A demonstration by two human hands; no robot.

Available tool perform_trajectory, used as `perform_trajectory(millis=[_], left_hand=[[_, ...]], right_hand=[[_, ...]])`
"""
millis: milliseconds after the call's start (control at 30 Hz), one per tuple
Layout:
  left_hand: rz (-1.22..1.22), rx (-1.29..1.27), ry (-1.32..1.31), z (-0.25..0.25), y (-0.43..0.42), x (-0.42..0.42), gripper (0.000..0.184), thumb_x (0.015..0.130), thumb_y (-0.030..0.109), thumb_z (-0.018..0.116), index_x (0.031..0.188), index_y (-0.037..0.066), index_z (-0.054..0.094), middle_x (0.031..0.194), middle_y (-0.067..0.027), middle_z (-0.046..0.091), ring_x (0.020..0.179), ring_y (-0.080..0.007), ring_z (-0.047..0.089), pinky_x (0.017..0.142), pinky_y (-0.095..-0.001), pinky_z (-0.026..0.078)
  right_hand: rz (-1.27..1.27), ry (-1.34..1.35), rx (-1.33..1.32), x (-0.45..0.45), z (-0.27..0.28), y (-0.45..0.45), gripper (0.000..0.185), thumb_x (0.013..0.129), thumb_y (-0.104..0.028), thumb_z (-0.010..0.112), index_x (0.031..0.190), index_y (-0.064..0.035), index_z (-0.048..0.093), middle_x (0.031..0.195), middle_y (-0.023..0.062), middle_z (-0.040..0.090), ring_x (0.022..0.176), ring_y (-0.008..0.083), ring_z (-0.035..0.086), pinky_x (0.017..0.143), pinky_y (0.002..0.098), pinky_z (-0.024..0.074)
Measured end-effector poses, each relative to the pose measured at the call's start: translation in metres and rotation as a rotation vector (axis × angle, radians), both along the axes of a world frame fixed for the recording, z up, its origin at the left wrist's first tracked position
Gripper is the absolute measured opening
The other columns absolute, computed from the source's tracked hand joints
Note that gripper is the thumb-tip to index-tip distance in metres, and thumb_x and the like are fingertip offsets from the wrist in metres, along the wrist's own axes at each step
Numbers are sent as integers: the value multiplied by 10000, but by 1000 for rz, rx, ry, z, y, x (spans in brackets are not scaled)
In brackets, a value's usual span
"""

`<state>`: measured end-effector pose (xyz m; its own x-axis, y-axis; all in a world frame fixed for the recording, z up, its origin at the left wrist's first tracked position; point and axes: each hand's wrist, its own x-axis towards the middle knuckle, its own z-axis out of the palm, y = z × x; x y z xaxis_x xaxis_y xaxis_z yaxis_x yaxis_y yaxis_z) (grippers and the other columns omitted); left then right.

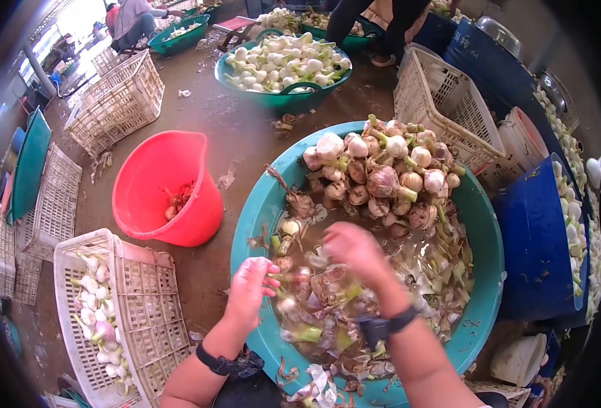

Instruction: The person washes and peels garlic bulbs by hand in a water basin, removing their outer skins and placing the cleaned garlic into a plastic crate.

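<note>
A large teal basin point(480, 255) in front of me holds murky water with loose garlic skins point(443, 265) and cut stem pieces. Unpeeled garlic bulbs point(385, 177) with short green stalks are heaped at its far side. Over the basin's left rim is my left hand point(251, 289), its fingers curled together; whatever they grip, if anything, is hidden. My right hand point(358, 255) is above the middle of the basin, nearest the wet skins, its fingers smeared by motion. Both wrists wear dark bands.
A red bucket point(205, 211) with a few scraps stands left of the basin. Below it, a white crate point(147, 306) holds peeled garlic. A green tub point(283, 102) heaped with white garlic lies ahead. At right are an upright crate point(470, 126) and a blue barrel point(535, 245). Other people work farther back.
</note>
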<state>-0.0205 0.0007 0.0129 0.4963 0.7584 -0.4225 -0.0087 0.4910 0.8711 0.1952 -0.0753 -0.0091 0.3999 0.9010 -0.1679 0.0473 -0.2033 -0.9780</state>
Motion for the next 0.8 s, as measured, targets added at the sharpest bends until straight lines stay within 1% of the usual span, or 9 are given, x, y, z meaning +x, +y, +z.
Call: perform_trajectory(millis=[67, 133, 267, 333, 367, 467, 567, 667, 800], left_hand=[[-13, -64, 0, -7, -4, 4, 200, 922, 273, 461, 956, 79, 494, 904, -66, 573, 722, -117, 543, 595, -234, 446], [-6, -77, -2, -9, -7, 4, 159, 908, 236, 495, 954, 83, 498, 908, -53, 573, 733, -106, 542, 598, -232, 448], [-13, 66, 103, -15, -3, -3, 206, 915, 228, 483, 1041, 64, 484, 980, -60, 541, 861, -114, 527, 712, -241, 452], [-8, 431, 250, -37, -11, 3, 362, 899, 283, 502, 1124, 7, 444, 1059, -135, 480, 1004, -208, 471, 862, -340, 409], [-108, 636, 318, -40, -16, 8, 479, 904, 334, 483, 1214, -13, 369, 1123, -182, 416, 1098, -262, 392, 955, -390, 328], [-65, -162, -141, 3, -31, 28, 335, 942, 306, 418, 1167, 59, 403, 1009, -60, 482, 869, -107, 500, 753, -249, 439], [100, 200, -25, -35, -19, 24, 245, 921, 253, 459, 1072, 61, 439, 912, -32, 514, 757, -83, 511, 642, -245, 450], [-180, 96, 92, -21, -10, 11, 157, 891, 189, 486, 986, 66, 463, 828, -2, 513, 731, -70, 503, 621, -238, 437], [-281, -169, 76, -25, -6, 8, 182, 845, 182, 532, 967, 55, 482, 833, -7, 525, 733, -77, 516, 639, -226, 433]], right_hand=[[497, -849, -119, -50, -33, 17, 217, 710, -222, 611, 822, -40, 650, 844, 128, 637, 865, 287, 590, 806, 398, 461], [346, -1278, 17, -80, -75, 17, 175, 656, -211, 607, 714, -52, 653, 767, 119, 638, 826, 315, 595, 791, 423, 460], [250, -939, -294, -88, -52, 16, 139, 729, -162, 595, 753, -35, 646, 799, 104, 635, 836, 300, 590, 795, 425, 461], [-343, 450, 99, -84, -14, 13, 91, 770, -100, 613, 830, -36, 640, 895, 99, 604, 885, 266, 562, 786, 377, 463], [-342, 441, 99, -85, -3, 13, 91, 770, -100, 613, 830, -36, 640, 895, 99, 604, 885, 266, 562, 786, 377, 463], [-555, 282, 327, -84, 13, 13, 199, 801, -125, 603, 964, -10, 608, 991, 150, 589, 933, 298, 554, 804, 382, 460], [197, -967, 317, -61, 19, -9, 190, 787, -115, 587, 959, -34, 593, 970, 164, 588, 877, 292, 576, 707, 338, 486], [529, -938, 168, -70, 31, -26, 97, 768, -130, 581, 766, -32, 580, 860, 134, 609, 787, 292, 593, 626, 372, 482], [544, -1003, -58, -87, 30, -38, 140, 755, -136, 565, 683, -29, 512, 762, 119, 610, 680, 296, 591, 556, 387, 465]])
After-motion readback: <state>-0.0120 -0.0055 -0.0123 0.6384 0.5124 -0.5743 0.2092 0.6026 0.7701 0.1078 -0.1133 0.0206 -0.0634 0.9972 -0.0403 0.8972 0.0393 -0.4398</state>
